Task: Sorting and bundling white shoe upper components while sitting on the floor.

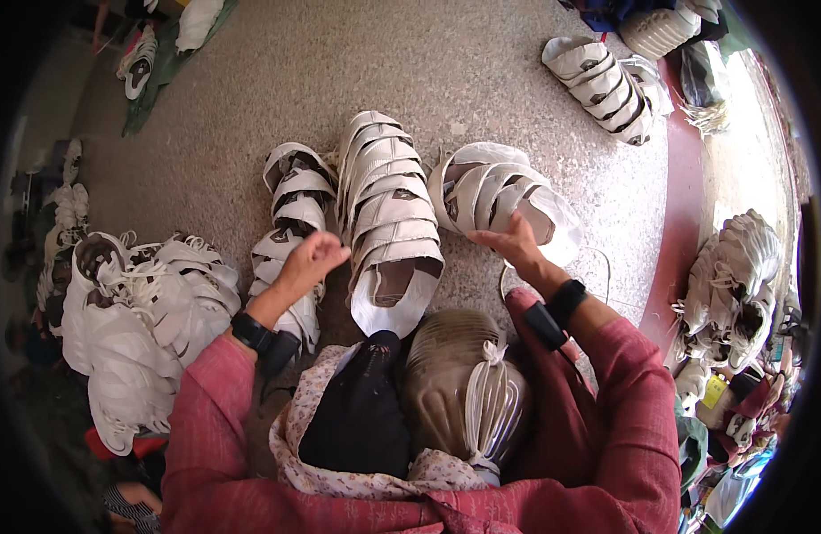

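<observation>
Speckled floor (250, 71) is holding a long mid stack of nested white shoe uppers (382, 233), w/ left stack (299, 185) + shorter right stack (491, 189) sitting either side. R hand (519, 242) is lying at the right one's near end, thumb splayed, can't tell if gripping; L hand (305, 265) is hovering half-curled over the left one, looking empty afaict.

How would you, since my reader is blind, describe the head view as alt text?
A person's left hand is by the left row and right hand by the right row of three rows of overlapping white shoe uppers on a speckled floor; contact is unclear. A left heap and a right heap hold more white uppers.
</observation>
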`<state>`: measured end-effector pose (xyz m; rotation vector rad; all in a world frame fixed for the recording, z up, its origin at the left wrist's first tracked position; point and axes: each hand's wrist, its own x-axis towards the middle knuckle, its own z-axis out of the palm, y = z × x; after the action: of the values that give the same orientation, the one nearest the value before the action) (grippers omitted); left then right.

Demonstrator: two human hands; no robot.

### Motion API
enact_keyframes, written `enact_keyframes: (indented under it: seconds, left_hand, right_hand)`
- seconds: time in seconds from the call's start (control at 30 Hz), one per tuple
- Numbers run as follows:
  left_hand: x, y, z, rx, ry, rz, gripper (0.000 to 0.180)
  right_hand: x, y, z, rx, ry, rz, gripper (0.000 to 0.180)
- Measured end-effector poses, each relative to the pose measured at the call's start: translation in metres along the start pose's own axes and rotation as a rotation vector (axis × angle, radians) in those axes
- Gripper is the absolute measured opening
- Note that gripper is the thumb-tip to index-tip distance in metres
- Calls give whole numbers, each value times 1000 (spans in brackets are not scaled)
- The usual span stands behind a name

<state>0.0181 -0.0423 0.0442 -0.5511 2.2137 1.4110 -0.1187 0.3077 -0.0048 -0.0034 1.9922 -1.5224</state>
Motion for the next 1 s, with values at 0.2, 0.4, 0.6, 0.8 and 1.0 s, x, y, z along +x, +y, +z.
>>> enact_keyframes:
  seconds: [0.2,0.4,0.6,0.8,1.0]
  left_hand:
    - [66,37,-7,-9,134,40,93]
    - [92,48,15,-79,27,-79,128]
    - [102,46,27,231,-43,-152,147]
    - [97,46,28,234,-51,-96,148]
    - [86,32,18,20,-45,-30,138]
  right_hand:
    - [29,16,18,-171,108,42,69]
    - [28,-6,40,-186,175,40,71]
    - [43,12,56,-453,229,77,76]
    - [44,14,69,-593,261,45,77]
    - [41,13,42,-507,197,38,66]
